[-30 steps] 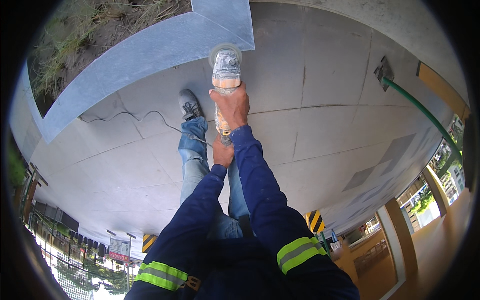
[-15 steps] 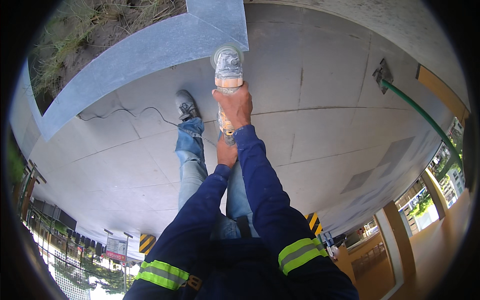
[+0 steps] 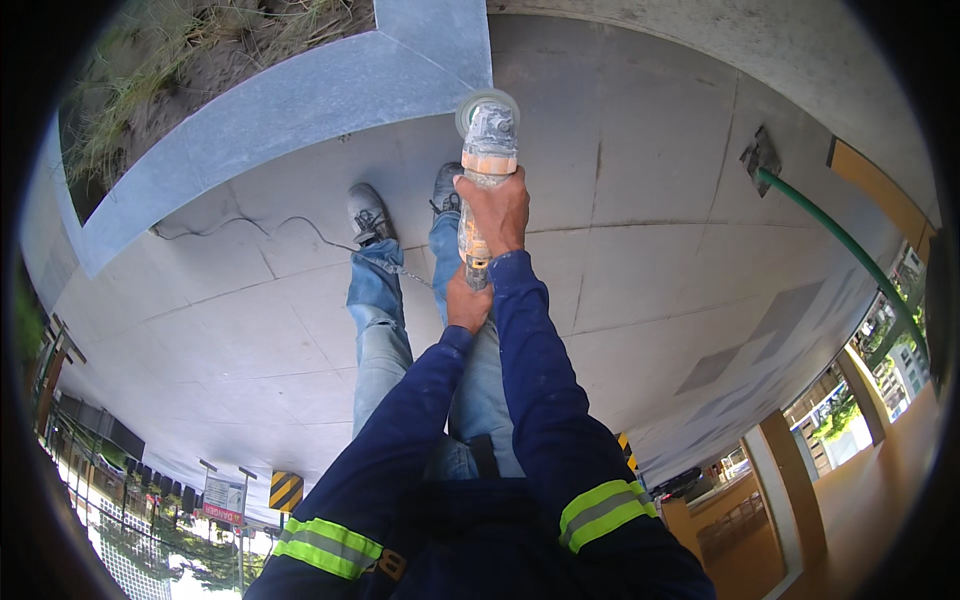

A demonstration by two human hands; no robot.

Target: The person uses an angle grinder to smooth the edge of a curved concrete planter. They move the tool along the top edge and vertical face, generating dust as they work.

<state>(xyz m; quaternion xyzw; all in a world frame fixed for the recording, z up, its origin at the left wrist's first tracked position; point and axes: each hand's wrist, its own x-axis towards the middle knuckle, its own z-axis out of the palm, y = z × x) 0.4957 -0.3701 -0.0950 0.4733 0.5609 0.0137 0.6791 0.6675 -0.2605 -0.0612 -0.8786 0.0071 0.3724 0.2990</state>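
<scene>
Ground: grey paved floor (image 3: 640, 280), large slabs with dark joints; darker rectangular slabs (image 3: 780, 325) toward its right edge. Pale concrete band (image 3: 720, 40) curving along the far edge.

Container: planting bed, far left corner of the floor, bordered by blue-grey coping (image 3: 290, 120); contents, brown soil (image 3: 240, 75) and straggling grass (image 3: 125, 110).

Lettering: signboard (image 3: 223, 498), white with a red lower panel, beyond the near left edge of the floor; yellow-and-black striped board (image 3: 286, 492) beside it. Small orange printed mark (image 3: 390, 566) on the person's dark garment.

Tool: one angle grinder (image 3: 490, 165), orange and grey, dust-coated, its round disc (image 3: 466, 113) at the coping's outer corner; contact with the stone cannot be told. Right hand (image 3: 500, 210) clasped about the grinder's body; left hand (image 3: 468, 300) closed around its rear end, just behind the right. Dark cord (image 3: 320, 233) trailing left across the floor.

Wearer: navy sleeves with lime-and-silver bands (image 3: 605, 513), faded jeans (image 3: 380, 350), two grey shoes (image 3: 370, 215), the left one the nearer.

Surroundings: green pole (image 3: 840, 220) with metal plate (image 3: 762, 158) near the far right edge; tan columns (image 3: 800, 470) at near right.
</scene>
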